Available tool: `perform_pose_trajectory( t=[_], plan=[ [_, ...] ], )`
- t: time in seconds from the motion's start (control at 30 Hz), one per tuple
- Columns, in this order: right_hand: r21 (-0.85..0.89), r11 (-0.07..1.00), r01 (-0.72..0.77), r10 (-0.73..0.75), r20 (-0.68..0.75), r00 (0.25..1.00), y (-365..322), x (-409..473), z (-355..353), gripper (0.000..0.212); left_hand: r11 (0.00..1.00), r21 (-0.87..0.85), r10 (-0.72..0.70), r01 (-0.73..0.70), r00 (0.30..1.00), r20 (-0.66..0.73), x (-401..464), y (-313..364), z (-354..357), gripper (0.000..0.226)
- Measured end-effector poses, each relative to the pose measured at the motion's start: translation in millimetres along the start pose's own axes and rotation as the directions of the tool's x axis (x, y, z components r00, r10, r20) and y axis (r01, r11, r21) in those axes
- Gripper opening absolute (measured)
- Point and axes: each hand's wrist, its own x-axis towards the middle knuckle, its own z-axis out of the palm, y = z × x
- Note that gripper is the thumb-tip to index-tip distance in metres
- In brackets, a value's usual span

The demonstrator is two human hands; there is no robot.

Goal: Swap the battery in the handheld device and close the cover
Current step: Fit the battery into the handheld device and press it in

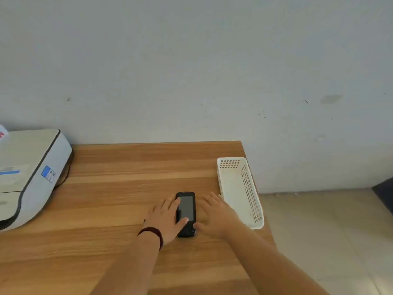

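Observation:
A black handheld device (187, 206) lies screen-up on the wooden table (119, 167), its keypad end toward me. My left hand (164, 219) rests on the device's left side, with its thumb and forefinger lying over the screen. My right hand (217, 216) lies flat on the table just right of the device, fingers spread, its thumb touching the keypad end. No battery or loose cover is visible.
A white perforated plastic basket (252, 194) stands right of my right hand, near the table's right edge. A white and grey printer (29, 173) with a dark cable sits at the far left. A pale wall rises behind the table; tiled floor lies to the right.

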Motion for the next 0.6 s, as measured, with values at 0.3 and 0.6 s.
perform_pose_trajectory(
  t=[0.3,0.6],
  plan=[
    [-0.103,0.995,0.015,-0.019,-0.044,0.999,15.1,-1.9,12.6,0.079,0.980,0.018,-0.197,0.196,0.980,0.041,20.2,35.4,40.8,0.087],
    [-0.120,0.993,-0.003,-0.003,-0.043,0.999,23.0,-4.4,25.0,0.078,0.948,0.025,-0.317,0.316,0.945,0.079,24.5,54.3,61.5,0.093]
  ],
)
